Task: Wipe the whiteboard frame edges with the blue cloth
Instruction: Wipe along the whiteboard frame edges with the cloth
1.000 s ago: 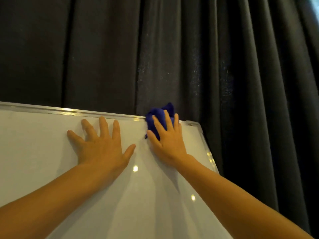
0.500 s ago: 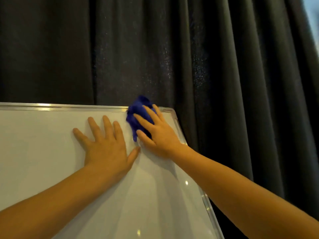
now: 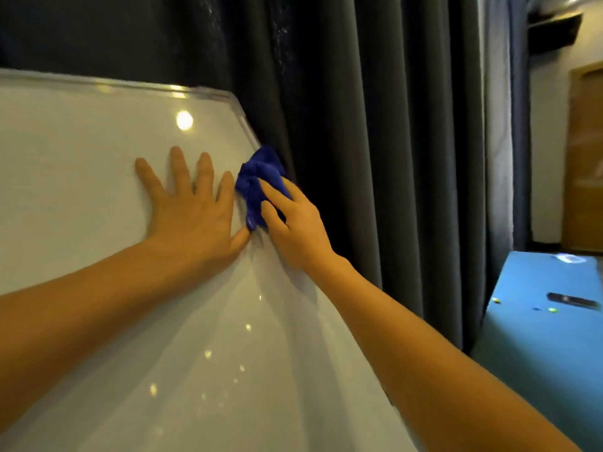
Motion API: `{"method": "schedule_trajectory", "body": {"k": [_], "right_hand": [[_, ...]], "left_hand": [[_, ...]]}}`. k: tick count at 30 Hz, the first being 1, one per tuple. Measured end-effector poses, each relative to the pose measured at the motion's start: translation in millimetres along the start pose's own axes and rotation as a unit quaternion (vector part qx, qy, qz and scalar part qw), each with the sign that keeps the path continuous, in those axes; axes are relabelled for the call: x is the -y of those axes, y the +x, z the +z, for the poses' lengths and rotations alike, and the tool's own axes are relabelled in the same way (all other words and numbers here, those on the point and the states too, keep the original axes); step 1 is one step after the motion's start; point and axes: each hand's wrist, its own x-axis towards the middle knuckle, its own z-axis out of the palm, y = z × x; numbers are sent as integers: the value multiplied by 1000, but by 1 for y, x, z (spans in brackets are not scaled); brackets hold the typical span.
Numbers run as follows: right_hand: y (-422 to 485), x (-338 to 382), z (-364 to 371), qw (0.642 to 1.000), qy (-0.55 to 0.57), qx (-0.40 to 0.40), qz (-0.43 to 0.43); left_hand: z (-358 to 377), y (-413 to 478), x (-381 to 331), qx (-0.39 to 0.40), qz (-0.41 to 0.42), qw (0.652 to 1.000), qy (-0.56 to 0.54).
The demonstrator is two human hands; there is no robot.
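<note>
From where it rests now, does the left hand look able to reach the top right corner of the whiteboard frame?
Probably yes. The left hand lies flat on the whiteboard with bare surface between its fingertips and the corner. The right hand and blue cloth sit lower, on the right edge, out of that path.

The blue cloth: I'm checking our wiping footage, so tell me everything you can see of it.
The blue cloth is a deep blue, soft-looking fabric, bunched into a crumpled wad rather than folded flat. It is pressed against the right side frame of the whiteboard, a little below the top right corner, with the dark curtain behind it. The right hand holds it there, fingers spread over its lower part. The left hand lies flat beside it.
</note>
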Motion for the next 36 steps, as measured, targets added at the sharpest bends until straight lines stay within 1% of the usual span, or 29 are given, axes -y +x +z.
{"method": "schedule_trajectory", "body": {"k": [3, 5, 8, 10, 12, 14, 16, 17, 19, 20, 22, 24, 26, 29, 30, 32, 33, 35, 36], "right_hand": [[-96, -21, -6, 999, -5, -5, 49], [-163, -34, -13, 995, -20, 3, 96], [-241, -40, -15, 982, -101, 29, 160], [-279, -39, -16, 969, -169, 29, 179], [-307, -39, -16, 960, -199, 21, 196], [-327, -40, -15, 948, -199, 18, 246], [-331, -37, -10, 939, -162, 7, 304], [-323, -34, -7, 941, -128, -9, 314], [-291, -26, 1, 955, -69, -40, 287], [-270, -22, 4, 961, -64, -44, 267], [-232, -18, 5, 965, -85, -39, 243], [-214, -18, 4, 964, -98, -32, 246], [-227, -21, 2, 966, -93, -22, 240], [-292, -35, -8, 965, -113, 2, 238], [-321, -43, -13, 957, -130, 11, 261], [-382, -60, -25, 926, -131, 14, 354], [-408, -68, -31, 907, -105, -3, 408], [-448, -78, -43, 855, -50, -43, 515], [-455, -81, -47, 833, -43, -52, 549]], "left_hand": [[9, -22, -32, 9, 105, 994, -16], [16, -42, -57, 19, 159, 987, -6], [25, -72, -92, 29, 242, 970, 7], [27, -91, -110, 39, 280, 959, 14], [29, -103, -120, 41, 284, 958, 24], [26, -107, -124, 43, 276, 960, 25], [22, -105, -124, 47, 273, 961, 20], [21, -105, -123, 49, 272, 961, 16], [17, -105, -122, 55, 272, 961, 9], [14, -106, -122, 59, 274, 960, 8], [9, -108, -123, 71, 275, 959, 20], [5, -110, -125, 91, 263, 960, 40], [-1, -114, -132, 118, 246, 961, 53], [-7, -128, -152, 158, 245, 955, 58], [-8, -137, -161, 170, 262, 948, 58], [-9, -158, -181, 191, 319, 927, 47], [-9, -171, -190, 200, 348, 915, 35], [-8, -199, -209, 222, 408, 886, 14], [-7, -213, -218, 232, 436, 870, 10]]}}
